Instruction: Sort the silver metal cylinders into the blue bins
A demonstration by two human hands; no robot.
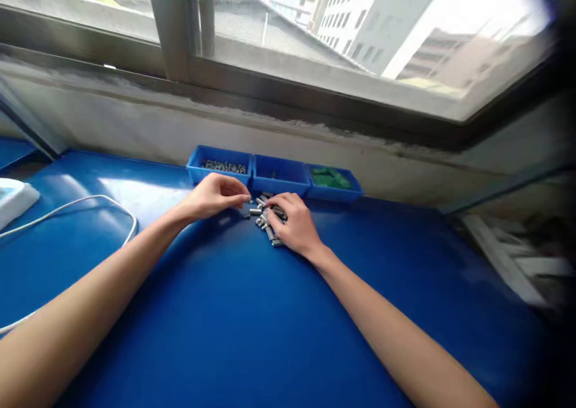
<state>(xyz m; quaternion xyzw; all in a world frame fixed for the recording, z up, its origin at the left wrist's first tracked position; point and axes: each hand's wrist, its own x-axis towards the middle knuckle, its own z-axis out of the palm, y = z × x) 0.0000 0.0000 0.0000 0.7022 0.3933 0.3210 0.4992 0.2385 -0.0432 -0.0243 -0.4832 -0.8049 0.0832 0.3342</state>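
The small metallic pieces (269, 233) lie heaped on the blue table (252, 318), grey and short. The right hand (294, 225) arches over them, fingers touching; the left hand (216, 197) reaches beside them, its grip's thumb and fingertips nearly together.

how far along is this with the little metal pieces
Done, apparently: the left bin holds many small parts, the right bin green ones. In hand: the right hand touches the loose metal pieces; the left hand perhaps pinches something tiny. Undone: those pieces, loose on the table.
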